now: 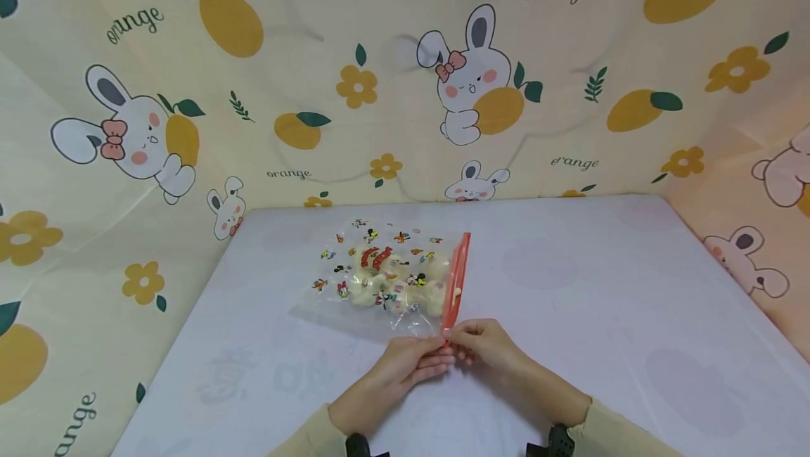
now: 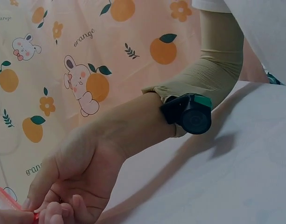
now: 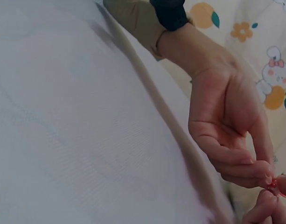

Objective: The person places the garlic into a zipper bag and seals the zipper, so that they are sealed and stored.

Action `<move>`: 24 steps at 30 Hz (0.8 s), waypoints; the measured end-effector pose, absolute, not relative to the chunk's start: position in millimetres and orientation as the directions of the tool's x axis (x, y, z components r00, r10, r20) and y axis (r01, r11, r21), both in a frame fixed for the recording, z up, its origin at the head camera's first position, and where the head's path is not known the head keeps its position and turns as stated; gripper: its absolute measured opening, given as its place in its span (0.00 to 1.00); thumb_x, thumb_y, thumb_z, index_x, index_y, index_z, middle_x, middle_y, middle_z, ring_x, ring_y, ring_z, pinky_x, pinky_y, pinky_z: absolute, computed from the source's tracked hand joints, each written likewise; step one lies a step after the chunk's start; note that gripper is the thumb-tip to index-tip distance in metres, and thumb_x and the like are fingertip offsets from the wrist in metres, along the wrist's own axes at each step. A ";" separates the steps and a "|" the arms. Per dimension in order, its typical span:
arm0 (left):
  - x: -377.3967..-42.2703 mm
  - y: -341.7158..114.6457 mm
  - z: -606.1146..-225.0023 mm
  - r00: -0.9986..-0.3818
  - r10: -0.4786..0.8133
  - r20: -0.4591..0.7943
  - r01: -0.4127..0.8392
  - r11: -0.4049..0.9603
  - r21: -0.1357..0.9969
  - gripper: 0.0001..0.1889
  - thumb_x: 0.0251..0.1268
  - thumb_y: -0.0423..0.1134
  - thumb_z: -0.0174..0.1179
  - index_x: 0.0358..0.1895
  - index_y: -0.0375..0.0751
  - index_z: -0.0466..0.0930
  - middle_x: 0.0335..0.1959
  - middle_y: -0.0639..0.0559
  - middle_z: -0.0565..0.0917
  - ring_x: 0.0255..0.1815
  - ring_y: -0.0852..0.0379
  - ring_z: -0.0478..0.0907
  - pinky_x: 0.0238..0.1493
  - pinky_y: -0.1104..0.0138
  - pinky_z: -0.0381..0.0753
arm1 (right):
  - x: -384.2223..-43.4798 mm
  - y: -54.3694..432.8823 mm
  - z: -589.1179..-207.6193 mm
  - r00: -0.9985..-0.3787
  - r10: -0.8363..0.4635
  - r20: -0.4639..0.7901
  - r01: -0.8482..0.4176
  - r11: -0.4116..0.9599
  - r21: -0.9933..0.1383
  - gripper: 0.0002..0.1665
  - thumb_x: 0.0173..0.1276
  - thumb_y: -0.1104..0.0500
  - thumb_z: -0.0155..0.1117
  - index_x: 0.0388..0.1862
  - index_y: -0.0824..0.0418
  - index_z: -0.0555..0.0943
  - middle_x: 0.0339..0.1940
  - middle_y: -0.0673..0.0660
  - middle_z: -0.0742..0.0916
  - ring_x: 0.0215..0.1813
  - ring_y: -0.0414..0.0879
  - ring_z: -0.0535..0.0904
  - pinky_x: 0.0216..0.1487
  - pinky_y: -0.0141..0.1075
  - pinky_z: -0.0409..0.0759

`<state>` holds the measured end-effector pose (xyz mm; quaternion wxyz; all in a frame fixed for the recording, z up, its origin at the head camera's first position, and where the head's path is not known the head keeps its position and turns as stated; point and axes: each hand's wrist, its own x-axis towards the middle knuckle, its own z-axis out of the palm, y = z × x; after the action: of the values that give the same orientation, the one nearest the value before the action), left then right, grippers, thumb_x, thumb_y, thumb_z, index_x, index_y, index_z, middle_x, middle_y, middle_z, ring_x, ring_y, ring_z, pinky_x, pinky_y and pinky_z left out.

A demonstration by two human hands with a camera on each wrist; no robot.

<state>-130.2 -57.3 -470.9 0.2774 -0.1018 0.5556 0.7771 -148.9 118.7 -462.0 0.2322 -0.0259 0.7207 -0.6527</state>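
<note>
A clear zip bag (image 1: 335,306) printed with small cartoon figures lies on its side on the white table. Inside it are several cream-coloured rounded pieces (image 1: 363,290). A red zip strip (image 1: 460,267) runs along the bag's right edge. At the strip's near end, my left hand (image 1: 401,365) pinches the corner between thumb and fingers, palm turned up. My right hand (image 1: 496,346) pinches the same end from the right, fingertips close against the left ones. The left wrist view has the right hand (image 2: 82,168); the right wrist view has the left hand (image 3: 229,116).
The white table (image 1: 569,302) reaches back to a cloth backdrop (image 1: 392,7) printed with rabbits and oranges, which also closes off both sides. A dark wrist camera (image 1: 358,445) sits on the left wrist and another wrist camera (image 1: 560,441) on the right.
</note>
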 end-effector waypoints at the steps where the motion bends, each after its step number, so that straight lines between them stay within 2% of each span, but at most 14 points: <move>1: -130.1 -56.7 -471.0 -0.826 0.317 -0.465 -0.542 -0.224 0.810 0.18 0.66 0.38 0.60 0.51 0.26 0.78 0.28 0.54 0.89 0.32 0.63 0.87 0.41 0.73 0.88 | -149.2 119.2 -462.2 -0.888 -0.343 -0.306 0.272 0.143 -0.952 0.16 0.67 0.60 0.61 0.41 0.76 0.82 0.15 0.42 0.79 0.20 0.34 0.72 0.23 0.23 0.74; 5: -130.2 -54.3 -470.9 -0.827 0.311 -0.469 -0.541 -0.208 0.815 0.16 0.66 0.37 0.59 0.50 0.26 0.79 0.27 0.55 0.88 0.31 0.64 0.86 0.40 0.74 0.88 | -149.8 121.0 -462.4 -0.873 -0.359 -0.331 0.310 0.116 -0.944 0.09 0.67 0.60 0.60 0.32 0.65 0.83 0.14 0.42 0.79 0.20 0.33 0.71 0.23 0.22 0.72; 8: -130.0 -52.5 -470.5 -0.829 0.309 -0.466 -0.536 -0.205 0.819 0.17 0.66 0.36 0.58 0.51 0.25 0.79 0.27 0.55 0.88 0.31 0.64 0.86 0.39 0.74 0.88 | -150.0 122.2 -462.4 -0.857 -0.380 -0.348 0.341 0.087 -0.936 0.08 0.67 0.61 0.60 0.28 0.59 0.82 0.14 0.42 0.79 0.20 0.32 0.70 0.23 0.22 0.71; 24: -126.5 -48.7 -468.0 -0.834 0.318 -0.451 -0.533 -0.252 0.808 0.18 0.67 0.34 0.56 0.53 0.22 0.76 0.25 0.56 0.87 0.29 0.65 0.85 0.39 0.75 0.87 | -154.5 122.7 -461.2 -0.825 -0.419 -0.380 0.407 0.026 -0.913 0.14 0.67 0.62 0.58 0.21 0.53 0.81 0.15 0.41 0.79 0.19 0.30 0.69 0.21 0.19 0.67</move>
<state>-126.5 -48.7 -468.0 0.2707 -0.0981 0.5483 0.7852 -154.5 122.7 -461.2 0.2959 -0.0046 0.6523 -0.6978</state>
